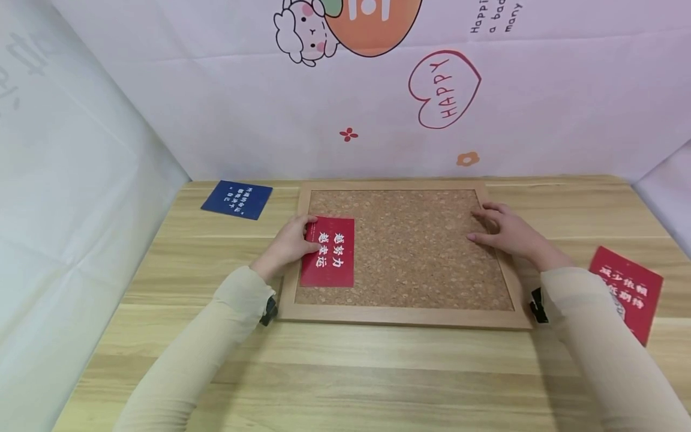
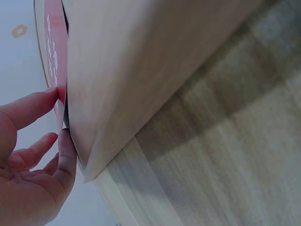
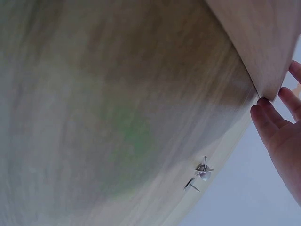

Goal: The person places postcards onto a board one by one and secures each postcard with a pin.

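Observation:
A wood-framed cork board (image 1: pixel 421 252) lies on the table, and a red card (image 1: pixel 340 273) with white writing covers part of its left side. My left hand (image 1: pixel 287 241) pinches this card at its left edge, thumb on top. In the left wrist view, the left hand (image 2: pixel 35 165) has its thumb and a finger on either side of the card (image 2: pixel 55 42), beside the board's frame. At the board's right side, my right hand (image 1: pixel 510 234) spans the frame. Fingertips of the right hand (image 3: pixel 288 141) touch the frame's edge in the right wrist view.
A blue card (image 1: pixel 237 200) lies on the table at the back left. Another red card (image 1: pixel 645 294) is at the right, partly hidden by the right sleeve. Metal pushpins (image 3: pixel 203 170) lie on the table in the right wrist view. A printed white cloth (image 1: pixel 243 120) rises behind the table.

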`<action>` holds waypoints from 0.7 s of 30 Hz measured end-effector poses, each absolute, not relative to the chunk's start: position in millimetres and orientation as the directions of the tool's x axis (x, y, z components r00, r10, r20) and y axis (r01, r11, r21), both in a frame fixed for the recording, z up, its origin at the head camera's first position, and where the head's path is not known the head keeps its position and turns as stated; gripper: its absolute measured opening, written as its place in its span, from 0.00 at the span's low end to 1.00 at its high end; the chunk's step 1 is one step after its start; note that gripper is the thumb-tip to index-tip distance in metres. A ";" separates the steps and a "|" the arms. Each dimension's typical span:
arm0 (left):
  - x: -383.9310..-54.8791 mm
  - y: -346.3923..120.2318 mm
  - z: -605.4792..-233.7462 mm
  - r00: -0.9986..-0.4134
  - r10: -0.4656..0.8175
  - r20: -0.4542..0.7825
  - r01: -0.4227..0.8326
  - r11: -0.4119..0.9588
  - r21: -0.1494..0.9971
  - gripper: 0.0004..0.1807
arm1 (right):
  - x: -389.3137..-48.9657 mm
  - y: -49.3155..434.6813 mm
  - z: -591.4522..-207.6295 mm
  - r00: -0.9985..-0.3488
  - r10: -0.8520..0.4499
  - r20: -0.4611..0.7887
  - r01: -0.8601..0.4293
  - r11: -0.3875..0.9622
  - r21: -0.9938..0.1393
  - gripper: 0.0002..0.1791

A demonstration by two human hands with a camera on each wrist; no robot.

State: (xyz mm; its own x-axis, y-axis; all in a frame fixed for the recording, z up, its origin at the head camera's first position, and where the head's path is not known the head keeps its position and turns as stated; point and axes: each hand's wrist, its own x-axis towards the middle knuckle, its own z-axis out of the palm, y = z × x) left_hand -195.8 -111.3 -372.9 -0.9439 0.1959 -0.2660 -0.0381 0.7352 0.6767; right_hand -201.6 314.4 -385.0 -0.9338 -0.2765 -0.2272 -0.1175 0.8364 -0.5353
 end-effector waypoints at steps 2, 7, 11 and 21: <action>-196.0 -111.5 -373.6 -0.943 0.201 -0.265 -0.032 0.738 0.674 0.36 | -201.5 314.4 -385.1 -0.934 -0.277 -0.226 -0.118 0.837 -0.535 0.43; -197.0 -112.0 -374.9 -0.940 0.207 -0.270 -0.030 0.740 0.672 0.37 | -200.9 314.0 -384.1 -0.934 -0.277 -0.226 -0.117 0.834 -0.539 0.43; -197.1 -111.5 -374.8 -0.939 0.215 -0.269 -0.022 0.741 0.671 0.38 | -200.3 313.3 -383.1 -0.935 -0.277 -0.223 -0.119 0.834 -0.539 0.43; -198.4 -107.4 -374.1 -0.940 0.217 -0.263 0.014 0.795 0.607 0.40 | -201.0 314.1 -383.6 -0.935 -0.278 -0.220 -0.124 0.837 -0.532 0.43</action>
